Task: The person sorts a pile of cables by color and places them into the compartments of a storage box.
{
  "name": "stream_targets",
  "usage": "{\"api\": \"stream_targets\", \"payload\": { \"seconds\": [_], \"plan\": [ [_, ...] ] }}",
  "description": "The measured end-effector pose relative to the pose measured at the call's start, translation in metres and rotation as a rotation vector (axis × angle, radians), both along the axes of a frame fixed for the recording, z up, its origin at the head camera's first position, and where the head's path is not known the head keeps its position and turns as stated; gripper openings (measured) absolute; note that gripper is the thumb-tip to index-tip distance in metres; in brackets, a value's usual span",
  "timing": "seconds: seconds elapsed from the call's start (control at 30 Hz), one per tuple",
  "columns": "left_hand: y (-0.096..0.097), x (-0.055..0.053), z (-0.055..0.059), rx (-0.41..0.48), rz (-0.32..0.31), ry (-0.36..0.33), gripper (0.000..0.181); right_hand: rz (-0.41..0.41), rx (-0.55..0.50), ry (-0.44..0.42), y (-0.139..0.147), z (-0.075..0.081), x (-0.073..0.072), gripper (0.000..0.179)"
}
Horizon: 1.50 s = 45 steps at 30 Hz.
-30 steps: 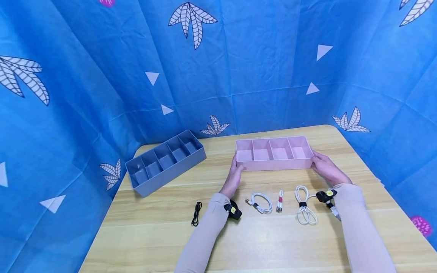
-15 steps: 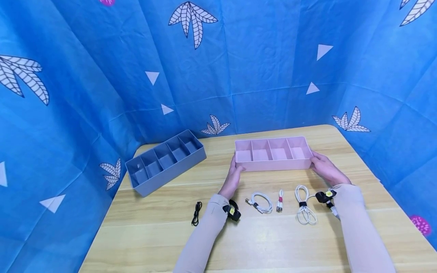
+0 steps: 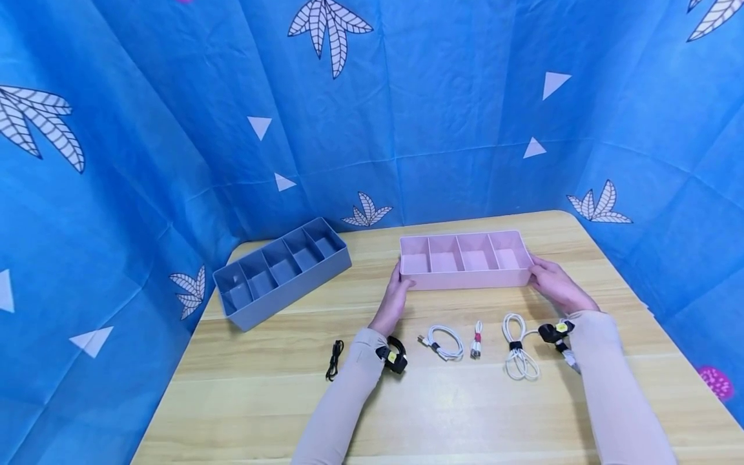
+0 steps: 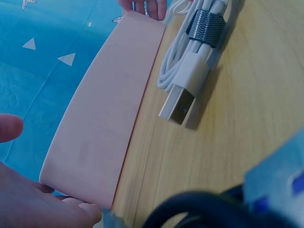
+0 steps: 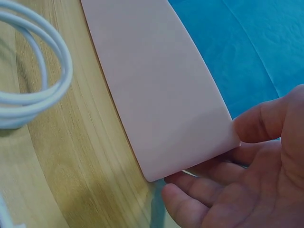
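Note:
A pink storage box (image 3: pixel 472 280) with a row of open compartments rests on the table's far right part. My left hand (image 3: pixel 392 302) holds its left end, with the thumb by the front corner. My right hand (image 3: pixel 557 287) holds the right end. In the right wrist view, the thumb touches the box's upper corner and the other fingers lie against the end wall. Closer to me lie a white cable coiled in a loop (image 3: pixel 446 354), a short white cable with a red tie (image 3: pixel 477 340) and a larger bundled white cable (image 3: pixel 516 347).
A grey-blue divided box (image 3: pixel 290 290) stands at an angle at the table's far left. A small black cable (image 3: pixel 334 361) lies left of my left forearm. Another white cable (image 3: pixel 569 356) is partly hidden by my right wrist. A blue patterned curtain (image 3: pixel 453 116) hangs behind the table.
The pink box has shifted very slightly left between both hands, and my left forearm has moved a little left with it. The head view has tilted slightly. The cables lie as before.

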State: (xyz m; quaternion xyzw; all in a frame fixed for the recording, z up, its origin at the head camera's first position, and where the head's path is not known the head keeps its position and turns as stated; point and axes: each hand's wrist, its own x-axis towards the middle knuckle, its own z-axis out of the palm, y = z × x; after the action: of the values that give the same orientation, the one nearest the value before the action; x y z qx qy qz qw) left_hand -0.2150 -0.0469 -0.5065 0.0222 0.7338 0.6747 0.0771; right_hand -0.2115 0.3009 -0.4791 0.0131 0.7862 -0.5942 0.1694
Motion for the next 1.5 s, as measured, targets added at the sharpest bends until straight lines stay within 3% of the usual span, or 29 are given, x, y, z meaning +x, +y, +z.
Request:
{"api": "stream_targets", "payload": {
  "seconds": [0.23, 0.53, 0.77, 1.0, 1.17, 1.5],
  "plan": [
    [0.002, 0.000, -0.001, -0.004, 0.015, 0.000, 0.071, 0.022, 0.080, -0.003, 0.007, 0.006, 0.002, 0.057],
    [0.003, 0.001, -0.001, 0.015, -0.019, 0.008, 0.068, -0.005, 0.456, 0.187, 0.015, 0.012, -0.010, 0.066],
    [0.001, 0.002, -0.003, 0.005, -0.028, 0.006, 0.070, 0.002, 0.655, 0.298, 0.016, 0.005, -0.024, 0.067],
    [-0.002, 0.001, -0.007, 0.017, -0.006, 0.030, 0.071, 0.033, 0.797, 0.382, 0.009, -0.007, -0.034, 0.064],
    [-0.001, 0.001, -0.008, 0.029, -0.024, 0.030, 0.069, 0.045, 0.898, 0.447, 0.008, -0.010, -0.033, 0.062],
    [0.002, -0.002, -0.005, 0.025, -0.017, 0.028, 0.069, 0.032, 0.944, 0.452, 0.015, -0.003, -0.041, 0.065]
  ]
}}
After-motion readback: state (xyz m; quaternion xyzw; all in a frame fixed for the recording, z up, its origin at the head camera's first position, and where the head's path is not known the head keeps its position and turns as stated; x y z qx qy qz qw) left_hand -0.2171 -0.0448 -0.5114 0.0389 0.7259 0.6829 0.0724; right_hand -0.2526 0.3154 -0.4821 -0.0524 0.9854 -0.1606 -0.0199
